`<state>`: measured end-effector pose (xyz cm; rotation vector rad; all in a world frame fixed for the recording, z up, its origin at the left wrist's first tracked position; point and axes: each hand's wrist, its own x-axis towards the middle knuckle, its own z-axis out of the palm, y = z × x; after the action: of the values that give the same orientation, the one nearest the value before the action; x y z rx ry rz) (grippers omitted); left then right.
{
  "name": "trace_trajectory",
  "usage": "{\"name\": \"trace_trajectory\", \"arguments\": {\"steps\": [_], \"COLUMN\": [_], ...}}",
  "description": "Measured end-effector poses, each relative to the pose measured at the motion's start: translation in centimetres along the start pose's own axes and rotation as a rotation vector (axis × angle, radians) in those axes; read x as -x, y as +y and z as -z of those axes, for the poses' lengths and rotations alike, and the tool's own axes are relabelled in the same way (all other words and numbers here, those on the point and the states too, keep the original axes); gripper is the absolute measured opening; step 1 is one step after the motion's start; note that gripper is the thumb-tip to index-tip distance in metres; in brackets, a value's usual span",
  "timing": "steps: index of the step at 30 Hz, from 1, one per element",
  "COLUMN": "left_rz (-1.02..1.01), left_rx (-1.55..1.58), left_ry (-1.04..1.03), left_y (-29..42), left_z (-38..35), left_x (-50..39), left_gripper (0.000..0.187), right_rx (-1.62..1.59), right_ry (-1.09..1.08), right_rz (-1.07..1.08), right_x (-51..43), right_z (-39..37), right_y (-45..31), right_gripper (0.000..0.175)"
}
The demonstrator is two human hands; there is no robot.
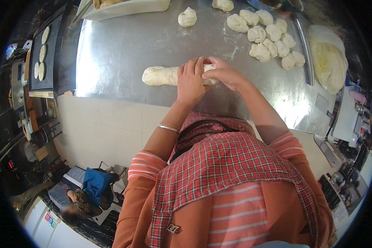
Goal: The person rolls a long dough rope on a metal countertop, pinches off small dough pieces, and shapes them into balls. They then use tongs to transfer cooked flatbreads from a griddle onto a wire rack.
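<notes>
A thick log of pale dough (161, 76) lies crosswise on the stainless steel worktop (133, 43), near its front edge. Flat across the log's right part rests my left hand (190, 79), fingers together and pointing away from me. My right hand (224, 74) curls around the log's right end, thumb and fingers on the dough, its fingertips meeting those of my left. Dough shows between the two hands, while the palms hide part of it. Beyond them sits a single dough ball (187, 17), and several dough pieces (270, 38) cluster at the back right.
A white tub (127, 9) stands at the back left. Left of the worktop is a dark baking tray (54, 52) with several flat dough rounds (42, 53). A steel rod (304, 52) and a plastic bag (327, 60) lie at right. Another person (93, 190) is behind, lower left.
</notes>
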<state>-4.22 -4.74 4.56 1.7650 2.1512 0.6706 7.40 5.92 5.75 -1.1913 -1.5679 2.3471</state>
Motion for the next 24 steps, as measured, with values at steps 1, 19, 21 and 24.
{"name": "trace_trajectory", "arguments": {"steps": [1, 19, 21, 24], "left_rz": [-0.007, -0.176, -0.156, -0.061], "left_rx": [-0.009, -0.244, -0.245, -0.23], "left_ry": [0.032, -0.073, -0.119, -0.183], "left_y": [-0.1, -1.3, -1.1, -1.5], "left_z": [-0.1, -1.5, -1.9, -2.4], "left_x": [0.0, -2.5, -2.5, -3.0], "left_gripper": [0.084, 0.012, 0.012, 0.014], "right_rx": [0.018, -0.024, -0.177, -0.326], "right_ry": [0.023, 0.542, 0.56, 0.607], "right_rz": [-0.009, 0.028, 0.026, 0.043], "right_x": [-0.1, 0.1, 0.6, 2.0], "right_z": [0.0, -1.6, -1.5, -2.2], "right_y": [0.3, 3.1, 2.9, 0.6], "right_gripper": [0.066, 0.03, 0.033, 0.037]}}
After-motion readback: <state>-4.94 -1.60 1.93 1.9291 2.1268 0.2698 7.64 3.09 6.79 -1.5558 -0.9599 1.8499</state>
